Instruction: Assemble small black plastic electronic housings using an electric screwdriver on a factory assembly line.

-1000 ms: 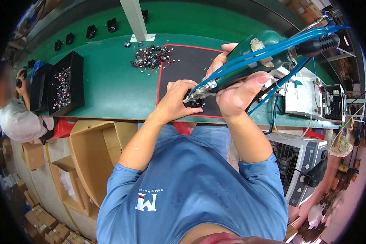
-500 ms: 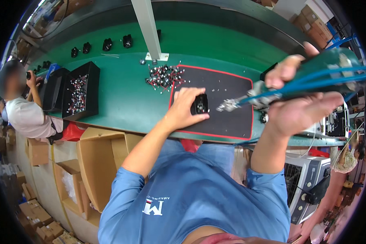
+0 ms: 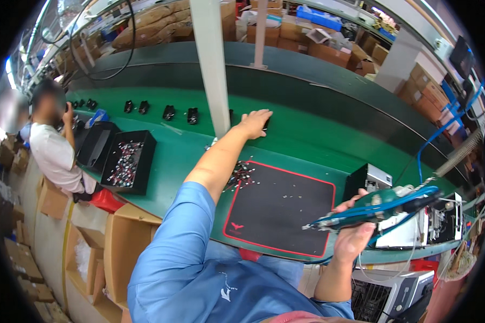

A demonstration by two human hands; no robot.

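Observation:
My left hand [image 3: 254, 125] reaches far across the bench to the green strip behind it. Its fingers and thumb are round a small black plastic part [image 3: 266, 124], most of which the hand hides. In my right hand [image 3: 355, 237] is a green power screwdriver [image 3: 373, 207] with blue hoses along it. The metal tip points left over the right side of a black mat [image 3: 280, 226] with a red border. Tiny pieces lie scattered on the mat.
A pile of small wired parts [image 3: 241, 175] lies at the mat's far left corner. Black parts [image 3: 168, 112] stand in a row on the green strip, left of a white post [image 3: 213, 70]. A black box [image 3: 150, 161] holds more wired parts. Co-workers are at the left.
My left hand has carried the black part from the mat to the far green strip. My right hand and the screwdriver are lower in view, and the view has tilted up.

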